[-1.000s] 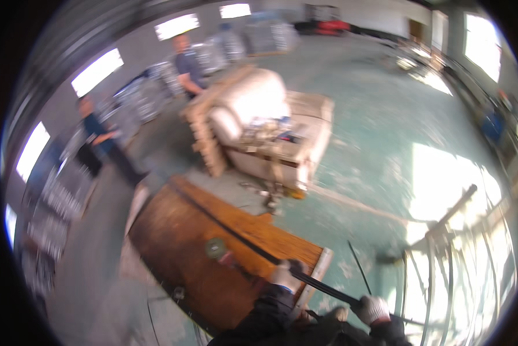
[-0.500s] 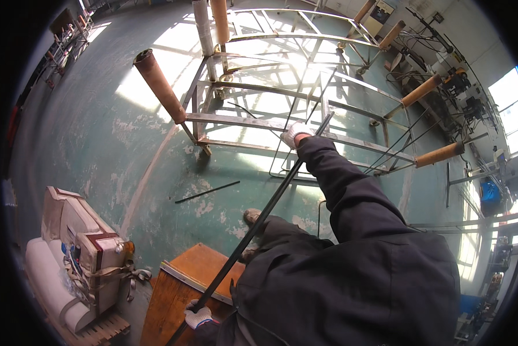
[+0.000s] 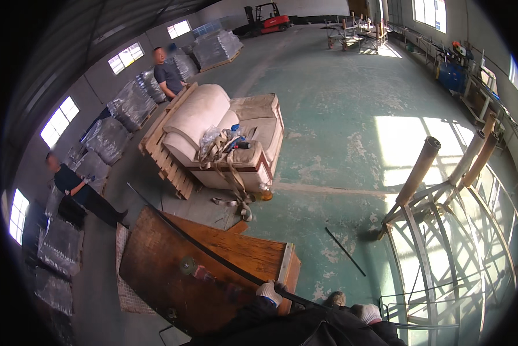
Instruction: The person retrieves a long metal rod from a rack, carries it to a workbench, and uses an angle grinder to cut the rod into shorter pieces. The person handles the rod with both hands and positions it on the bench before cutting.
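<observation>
A long dark metal bar [image 3: 204, 248] stretches from the far left, over the wooden cabinet, to my body at the lower middle. My left hand [image 3: 269, 293], in a white knit glove, is closed round it near the cabinet's right end. Further right, beside my jacket, my right hand [image 3: 367, 313] wears a matching glove and is closed at the bar's near part; its fingers are mostly hidden. Under the bar lies the brown wooden cabinet [image 3: 236, 242], with a small round disc [image 3: 187, 265] on its surface.
Beyond the cabinet, a cream sofa [image 3: 198, 118] with straps stands against a wooden pallet [image 3: 169, 173]. A metal frame with upright tubes [image 3: 419, 170] stands at right. A short dark rod [image 3: 344, 251] lies on the floor. Two people [image 3: 77, 187] are at left; a red forklift [image 3: 273, 24] is far back.
My view has swung left, from the metal frame to the cabinet and sofa. The bar now points across the cabinet, and my right hand has come in close to my body.
</observation>
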A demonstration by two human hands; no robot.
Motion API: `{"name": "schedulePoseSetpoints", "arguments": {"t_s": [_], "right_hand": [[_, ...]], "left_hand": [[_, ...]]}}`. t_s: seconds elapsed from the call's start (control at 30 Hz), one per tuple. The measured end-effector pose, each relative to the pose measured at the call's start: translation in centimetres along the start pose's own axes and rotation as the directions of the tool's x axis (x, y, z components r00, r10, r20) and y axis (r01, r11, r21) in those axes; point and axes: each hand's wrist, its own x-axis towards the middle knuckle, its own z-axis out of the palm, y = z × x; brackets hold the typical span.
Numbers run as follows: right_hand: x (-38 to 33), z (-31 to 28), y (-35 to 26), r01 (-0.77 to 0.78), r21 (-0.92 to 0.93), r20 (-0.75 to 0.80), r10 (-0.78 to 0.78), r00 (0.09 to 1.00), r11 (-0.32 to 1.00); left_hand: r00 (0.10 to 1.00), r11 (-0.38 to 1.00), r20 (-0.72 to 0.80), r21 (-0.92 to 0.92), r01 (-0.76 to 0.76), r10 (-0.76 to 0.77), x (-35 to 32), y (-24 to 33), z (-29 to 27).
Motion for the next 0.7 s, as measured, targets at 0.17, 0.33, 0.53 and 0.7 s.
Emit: {"name": "schedulePoseSetpoints", "arguments": {"t_s": [0.17,0.33,0.53,0.7], "right_hand": [[0.7,3.4,4.8,0.260,-0.121,-0.242,-0.283,0.928,0.958],[0.4,5.2,8.3,0.279,-0.071,-0.327,-0.286,0.901,0.958],[-1.3,5.9,12.1,0.164,-0.078,-0.324,-0.181,0.929,0.983],[-4.1,7.7,14.7,0.129,0.039,-0.410,-0.102,0.906,0.991]], "left_hand": [[0.997,0.996,0.069,-0.079,0.044,-0.039,-2.0,-0.1,3.7],[0.994,0.996,0.091,-0.057,0.067,-0.062,-4.9,-1.9,6.7],[0.965,0.998,0.263,-0.054,0.042,-0.026,-10.7,-4.7,10.9],[0.864,0.998,0.499,-0.045,-0.042,0.059,-16.9,-1.4,15.5]]}}
